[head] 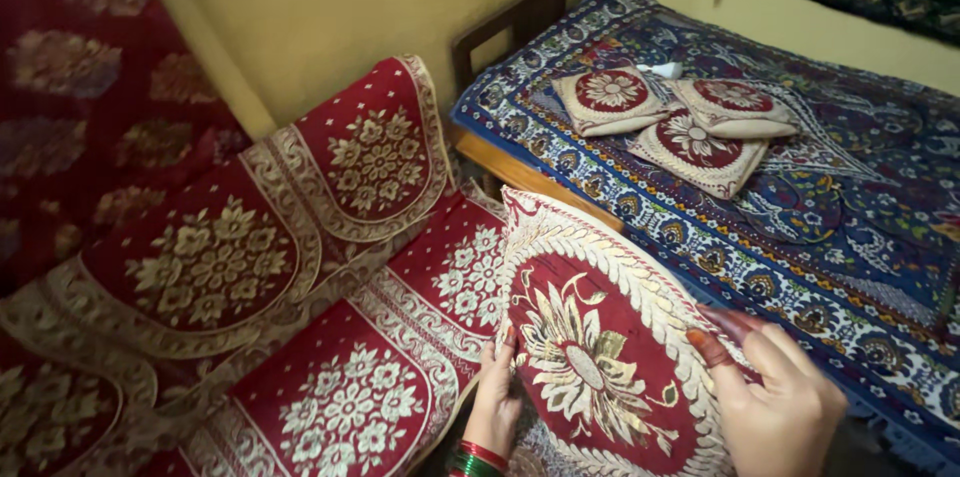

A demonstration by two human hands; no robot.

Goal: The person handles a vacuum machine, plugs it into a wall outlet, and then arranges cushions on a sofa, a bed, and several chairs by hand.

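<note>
I hold a red cushion cover with a cream border and a gold flower design at the bottom middle. My left hand, with red and green bangles at the wrist, grips its left edge. On its right side my right hand pinches the edge with fingers on top. The cover is tilted, face up toward me.
A sofa draped in red covers with cream flowers fills the left. A bed with a blue patterned spread lies to the right, three folded red and cream cushion covers on it. A yellow wall stands behind.
</note>
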